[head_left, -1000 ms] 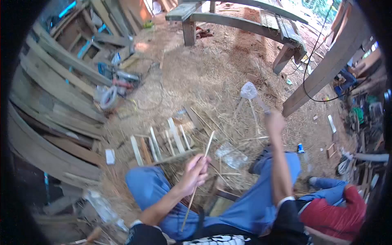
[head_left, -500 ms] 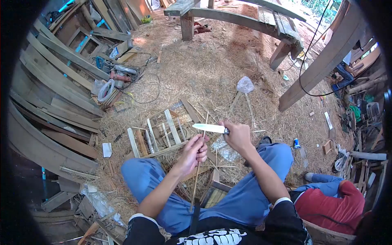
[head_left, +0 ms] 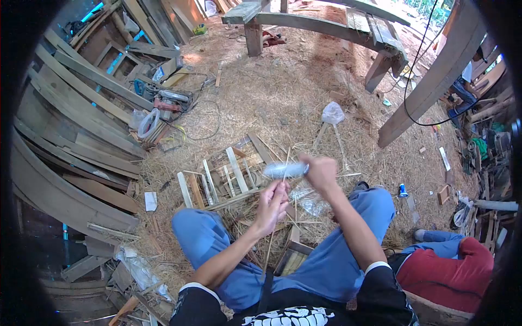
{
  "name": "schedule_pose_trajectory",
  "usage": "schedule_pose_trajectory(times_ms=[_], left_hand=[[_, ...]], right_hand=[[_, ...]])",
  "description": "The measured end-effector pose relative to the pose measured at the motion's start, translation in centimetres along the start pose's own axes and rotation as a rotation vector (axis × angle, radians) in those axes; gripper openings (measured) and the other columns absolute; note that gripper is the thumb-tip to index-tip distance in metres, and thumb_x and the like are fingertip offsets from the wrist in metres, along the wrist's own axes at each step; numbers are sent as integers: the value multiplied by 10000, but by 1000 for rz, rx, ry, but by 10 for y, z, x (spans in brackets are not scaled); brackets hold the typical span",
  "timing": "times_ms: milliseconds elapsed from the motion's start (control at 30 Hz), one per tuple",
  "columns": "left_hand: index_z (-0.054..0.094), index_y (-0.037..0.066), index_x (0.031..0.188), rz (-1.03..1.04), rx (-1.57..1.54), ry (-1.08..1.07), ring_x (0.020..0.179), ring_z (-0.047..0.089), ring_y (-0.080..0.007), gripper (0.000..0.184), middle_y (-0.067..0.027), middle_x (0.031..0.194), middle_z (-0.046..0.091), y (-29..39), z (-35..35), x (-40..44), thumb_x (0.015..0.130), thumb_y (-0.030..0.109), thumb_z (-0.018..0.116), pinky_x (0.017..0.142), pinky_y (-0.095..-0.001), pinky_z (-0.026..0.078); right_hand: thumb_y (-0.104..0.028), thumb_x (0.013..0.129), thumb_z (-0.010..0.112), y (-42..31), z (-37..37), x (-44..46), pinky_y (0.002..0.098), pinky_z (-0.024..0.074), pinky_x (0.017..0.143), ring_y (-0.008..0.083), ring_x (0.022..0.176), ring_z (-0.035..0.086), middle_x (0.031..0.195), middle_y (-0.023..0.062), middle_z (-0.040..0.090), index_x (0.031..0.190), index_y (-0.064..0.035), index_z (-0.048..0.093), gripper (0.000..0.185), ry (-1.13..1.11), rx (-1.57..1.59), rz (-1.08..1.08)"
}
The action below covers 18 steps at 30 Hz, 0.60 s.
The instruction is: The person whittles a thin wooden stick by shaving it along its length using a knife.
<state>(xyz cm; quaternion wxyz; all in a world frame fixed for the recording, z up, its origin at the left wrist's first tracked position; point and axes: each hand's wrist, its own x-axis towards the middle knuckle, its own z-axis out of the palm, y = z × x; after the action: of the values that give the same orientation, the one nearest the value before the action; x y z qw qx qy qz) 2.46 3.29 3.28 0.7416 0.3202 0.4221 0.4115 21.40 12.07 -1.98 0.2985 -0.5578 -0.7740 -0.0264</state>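
My right hand (head_left: 322, 175) is wrapped round the handle of a knife (head_left: 284, 170). The pale blade points left and is smeared by motion. A thin wooden stick (head_left: 269, 251) is pinched in my left hand (head_left: 272, 207), just below the blade. It runs from near my lap up past the blade, which crosses its upper part; whether the edge touches it is blurred. Beyond my left hand, a small slatted wooden frame (head_left: 235, 169) lies on the ground. Between my legs sits a wooden box-like piece (head_left: 293, 261), partly hidden.
Shavings cover the ground (head_left: 261, 103). Curved boards (head_left: 70, 182) are stacked at left, near power tools (head_left: 169, 100) with cords. A wooden post (head_left: 429, 81) leans at right. A person in a red shirt (head_left: 446, 274) sits close by on my right. A bench (head_left: 315, 27) stands ahead.
The knife blade has gone from sharp to motion-blurred, and both hands appear slightly further right. The whole view has shifted a little to the right. Both hands keep their grips.
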Motion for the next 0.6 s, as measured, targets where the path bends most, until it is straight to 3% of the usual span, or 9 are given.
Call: schedule_pose_trajectory(times_ms=[33,67,100,133,233,333,433,533,600], left_hand=[[524,96,1075,-2,9,-1,481,316,-5,255,68,676,380,3,2,-4,1031,342,475,366,-181,221],[542,88,1045,161,259,-114,468,324,-11,260,58,658,416,-21,-1,-9,1023,341,483,348,-176,245],[555,80,1011,-19,112,-204,455,325,-22,251,57,651,442,-25,5,-26,1016,322,489,338,-172,266],[553,74,1007,-4,80,-114,453,324,-25,240,58,646,432,-26,-4,-22,1021,301,478,337,-173,272],[529,65,1020,10,-60,164,451,319,-28,201,57,646,390,-2,-37,-1,1042,236,424,332,-174,272],[498,88,1029,-13,-182,159,457,312,-21,192,63,660,354,-4,-57,2,1047,264,421,344,-170,248],[483,100,1020,-78,-180,104,470,274,-17,232,71,678,322,-17,-48,-4,1043,329,449,378,-179,206],[478,105,1022,-100,-126,74,482,239,-17,299,70,689,306,-18,-39,-2,1033,403,460,408,-190,182],[482,113,1047,-81,-110,42,469,247,-19,260,60,700,327,-19,-34,-1,1039,371,453,397,-192,179]], right_hand=[[-195,835,647,24,0,7,440,480,502,313,541,642,600,127,635,922,-179,741,129,-6,-94,209],[-185,834,649,49,-1,15,449,481,512,321,550,642,608,131,638,919,-175,741,125,-16,-187,420],[-173,821,656,66,-12,21,446,485,530,325,559,642,615,135,640,916,-171,740,127,12,-232,447],[-161,808,662,69,-27,30,443,488,547,330,569,642,621,138,641,912,-167,739,130,44,-279,477],[-173,788,681,25,-49,14,425,493,568,325,581,646,622,139,639,943,-182,747,169,28,-117,318],[-173,763,697,7,-39,-7,424,495,568,316,578,648,626,127,643,1057,-217,744,301,-139,44,199],[-171,760,674,-16,-33,-6,431,498,570,314,574,651,629,124,649,1013,-194,742,263,-306,117,198],[-181,768,644,-30,-15,-13,435,500,566,317,572,655,620,132,647,954,-162,730,206,-339,131,64],[-194,769,635,-38,-12,-15,437,499,564,318,574,658,619,141,645,918,-145,717,177,-372,159,42]])
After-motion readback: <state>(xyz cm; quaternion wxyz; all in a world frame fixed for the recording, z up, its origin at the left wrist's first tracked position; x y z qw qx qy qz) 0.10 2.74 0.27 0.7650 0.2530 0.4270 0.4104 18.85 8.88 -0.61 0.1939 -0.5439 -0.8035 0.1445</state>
